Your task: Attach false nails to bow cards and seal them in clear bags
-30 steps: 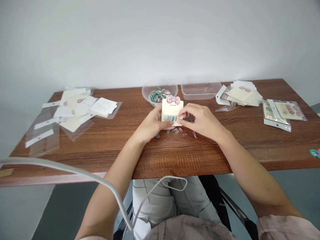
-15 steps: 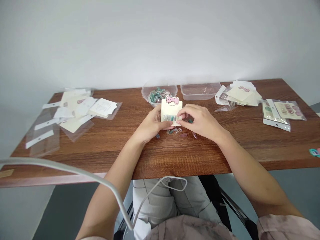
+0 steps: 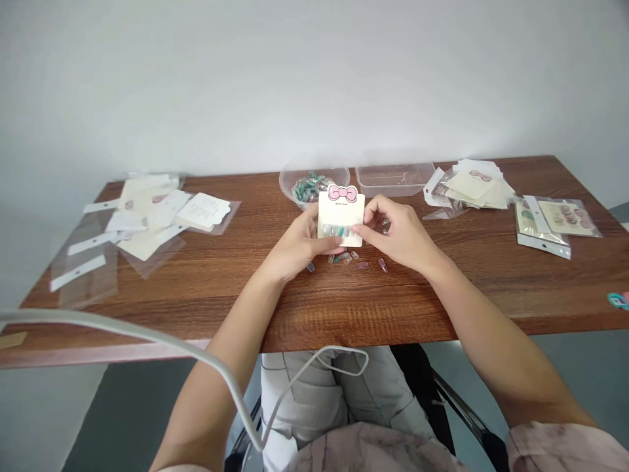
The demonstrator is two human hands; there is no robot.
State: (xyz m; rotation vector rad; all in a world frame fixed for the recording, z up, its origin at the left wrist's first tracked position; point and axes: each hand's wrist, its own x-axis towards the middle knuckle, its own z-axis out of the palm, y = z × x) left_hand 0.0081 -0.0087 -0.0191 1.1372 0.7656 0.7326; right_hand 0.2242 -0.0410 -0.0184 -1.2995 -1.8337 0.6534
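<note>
A cream backing card (image 3: 341, 215) with a pink bow top stands tilted up between my hands, with a row of glossy press-on nails (image 3: 337, 231) along its lower part. My left hand (image 3: 295, 246) grips the card's lower left side. The fingertips of my right hand (image 3: 398, 235) pinch its lower right edge, next to the last nail. Several loose press-on nails (image 3: 344, 258) lie on the wooden table (image 3: 236, 308) just below the card, and the hands and card hide some others.
Behind the card stand a clear bowl of green and pink nails (image 3: 314, 185) and a clear plastic tray (image 3: 393, 178). Cards and clear bags (image 3: 147, 219) lie at the left, with more (image 3: 472, 187) at the back right. Bagged nail sets (image 3: 555, 223) sit far right. A grey cable (image 3: 147, 334) crosses the foreground.
The card has turned squarer to me and shifted slightly right. My right hand has moved up and right along its lower edge. My left hand stays nearly still.
</note>
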